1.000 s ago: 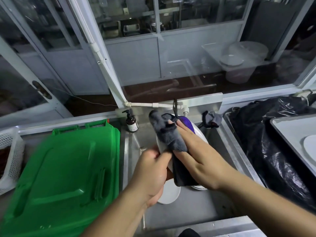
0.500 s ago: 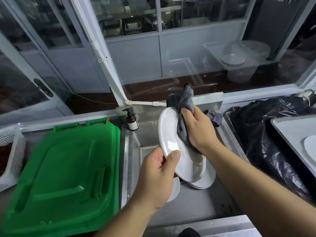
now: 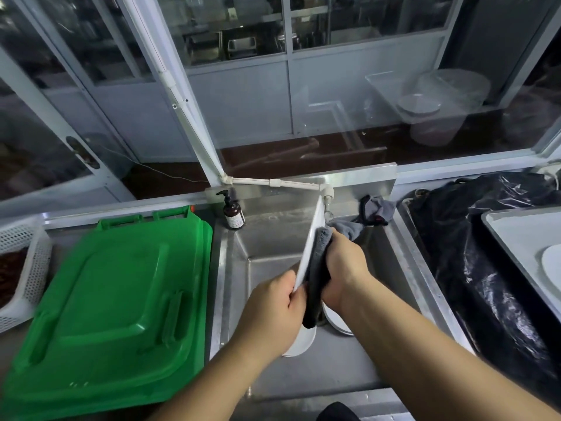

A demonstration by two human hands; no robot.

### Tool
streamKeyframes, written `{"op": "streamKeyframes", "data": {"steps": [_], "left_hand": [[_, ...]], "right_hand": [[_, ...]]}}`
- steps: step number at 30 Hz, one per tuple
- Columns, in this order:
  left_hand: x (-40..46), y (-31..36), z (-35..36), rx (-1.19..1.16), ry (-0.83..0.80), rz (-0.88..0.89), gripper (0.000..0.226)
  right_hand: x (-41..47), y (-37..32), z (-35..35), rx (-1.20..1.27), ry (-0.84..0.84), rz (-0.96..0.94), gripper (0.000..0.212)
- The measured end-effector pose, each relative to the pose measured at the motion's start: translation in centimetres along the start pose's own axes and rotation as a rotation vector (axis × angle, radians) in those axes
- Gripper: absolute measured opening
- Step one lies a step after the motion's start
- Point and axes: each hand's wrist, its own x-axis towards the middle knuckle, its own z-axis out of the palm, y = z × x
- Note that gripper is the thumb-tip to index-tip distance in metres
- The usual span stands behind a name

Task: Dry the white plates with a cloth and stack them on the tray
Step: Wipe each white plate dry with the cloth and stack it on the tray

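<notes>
Plate (image 3: 310,247) pinched by left hand (image 3: 273,305); right hand (image 3: 343,268) grips cloth (image 3: 317,268).

Readable text: none is being shown anywhere in the view.
Pump bottle (image 3: 233,212) label: a pale label is being carried on the brown bottle at the sink's back corner, but its print is being rendered too small and blurred to be read.

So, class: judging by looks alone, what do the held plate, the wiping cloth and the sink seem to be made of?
Plate: probably glazed ceramic, though melamine is possible; smooth, white, rigid thin edge.
Cloth: likely microfibre; soft grey pile, drapes and folds.
Sink: stainless steel, brushed; dull silver sheen with blurred reflections.
</notes>
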Motion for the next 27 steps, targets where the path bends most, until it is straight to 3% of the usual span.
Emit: {"op": "streamKeyframes", "data": {"steps": [2, 4, 6, 8, 11, 16, 19, 22, 25, 27], "left_hand": [[0.4, 0.0, -0.1, 0.137, -0.023, 0.060, 0.028], [0.5, 0.4, -0.5, 0.191, 0.006, 0.179, 0.015], [0.8, 0.7, -0.7, 0.279, 0.026, 0.302, 0.034], [1.3, 0.8, -1.0, 0.360, -0.009, 0.372, 0.052], [1.1, 1.4, -1.1, 0.468, 0.005, 0.444, 0.057], [0.3, 1.7, -0.6, 0.620, 0.112, 0.483, 0.063], [-0.2, 1.7, -0.9, 0.589, 0.131, 0.507, 0.061], [-0.7, 1.4, -1.7, 0.324, 0.196, 0.371, 0.066], [0.0, 1.7, -2.0, -0.273, 0.376, -0.065, 0.048], [1.3, 1.5, -1.9, -0.797, 0.315, -0.381, 0.030]], "right_hand": [[-0.1, -0.8, -0.7, 0.049, -0.116, 0.015, 0.041], [-0.1, -1.9, -1.9, 0.086, -0.266, 0.018, 0.073], [-0.2, -3.0, -3.0, 0.039, -0.387, 0.010, 0.090], [-0.6, -4.1, -3.8, -0.006, -0.450, -0.003, 0.079], [-0.9, -5.1, -4.8, -0.019, -0.453, 0.001, 0.056], [-0.5, -5.2, -6.8, 0.002, -0.380, -0.010, 0.052], [0.0, -5.0, -7.7, -0.012, -0.360, -0.030, 0.051], [0.0, -4.6, -8.6, 0.006, -0.365, -0.014, 0.053], [-0.5, -3.9, -9.5, 0.016, -0.355, -0.020, 0.051], [-1.1, -3.1, -10.2, 0.035, -0.335, -0.026, 0.044]]}}
